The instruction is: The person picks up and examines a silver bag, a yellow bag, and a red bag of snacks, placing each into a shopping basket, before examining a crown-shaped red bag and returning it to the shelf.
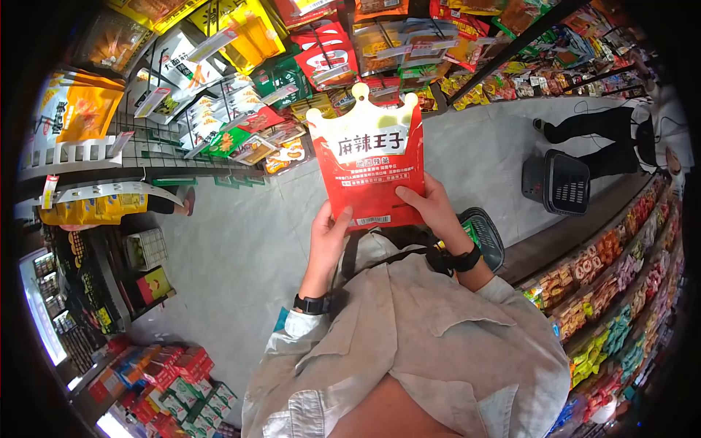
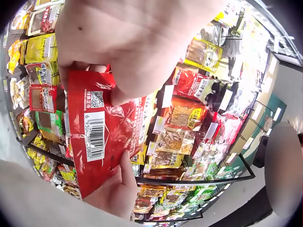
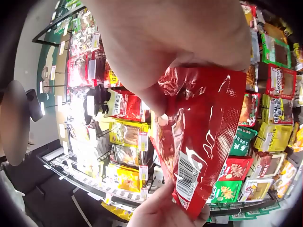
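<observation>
A red snack bag point(image 1: 372, 171) with a crown-shaped yellow top and large black characters is held up in front of the chest by both hands. My left hand point(image 1: 328, 232) grips its lower left corner, thumb on the printed face. On the right edge, my right hand point(image 1: 434, 212) pinches the bag the same way, a little higher. A barcode point(image 2: 94, 136) shows near the bottom of the bag in the left wrist view. In the right wrist view the glossy red surface point(image 3: 213, 118) bends and catches light. Fingers behind the bag are mostly hidden.
Hanging snack packets point(image 1: 241, 44) fill the rack ahead. Shelves of colourful packets point(image 1: 606, 299) run along the right. A dark shopping basket point(image 1: 556, 182) stands on the grey floor near another person point(image 1: 621, 131); a second basket point(image 1: 482, 237) is beside my right arm. Stacked boxes point(image 1: 182, 387) are at lower left.
</observation>
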`<state>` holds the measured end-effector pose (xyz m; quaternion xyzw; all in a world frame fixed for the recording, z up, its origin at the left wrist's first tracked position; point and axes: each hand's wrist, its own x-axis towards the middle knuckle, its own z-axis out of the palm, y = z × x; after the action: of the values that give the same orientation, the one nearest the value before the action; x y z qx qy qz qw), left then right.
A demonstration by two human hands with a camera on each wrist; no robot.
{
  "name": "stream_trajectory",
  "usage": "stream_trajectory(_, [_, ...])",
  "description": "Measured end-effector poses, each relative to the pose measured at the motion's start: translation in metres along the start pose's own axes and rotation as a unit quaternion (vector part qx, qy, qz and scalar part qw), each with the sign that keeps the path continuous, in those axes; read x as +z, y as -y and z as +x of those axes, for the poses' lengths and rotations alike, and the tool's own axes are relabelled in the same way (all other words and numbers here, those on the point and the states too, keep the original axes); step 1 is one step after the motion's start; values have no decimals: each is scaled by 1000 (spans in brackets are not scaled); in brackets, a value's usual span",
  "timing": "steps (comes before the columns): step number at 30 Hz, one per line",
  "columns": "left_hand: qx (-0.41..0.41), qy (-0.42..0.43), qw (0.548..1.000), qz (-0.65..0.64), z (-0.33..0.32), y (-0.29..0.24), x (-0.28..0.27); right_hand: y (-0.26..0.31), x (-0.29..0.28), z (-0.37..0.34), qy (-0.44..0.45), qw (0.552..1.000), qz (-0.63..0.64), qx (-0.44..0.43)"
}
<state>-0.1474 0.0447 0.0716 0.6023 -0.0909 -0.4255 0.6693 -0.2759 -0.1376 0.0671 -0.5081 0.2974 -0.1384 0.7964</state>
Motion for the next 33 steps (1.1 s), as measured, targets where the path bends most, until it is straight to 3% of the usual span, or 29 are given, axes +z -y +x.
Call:
stream_trajectory(5, [-11,3,1000,-21,0,-9,-9,-2,13,1,7,999,-31,-26])
stream_trajectory(11, [21,32,999,-5,10,-3,-28,10,39,-16,-38,999,21,13])
stream_trajectory(14, [-10,71,997,5,19,8,-43,1,42,-18,-63,995,-55,-59])
stream_trajectory(26, [-60,139,987,44,33,13,-60,-6,70,-46,-159,980,-107,-50])
stream_trajectory(33, [-58,92,994,29,29,-9,-31,-11,34,-24,-108,988,-67,-86])
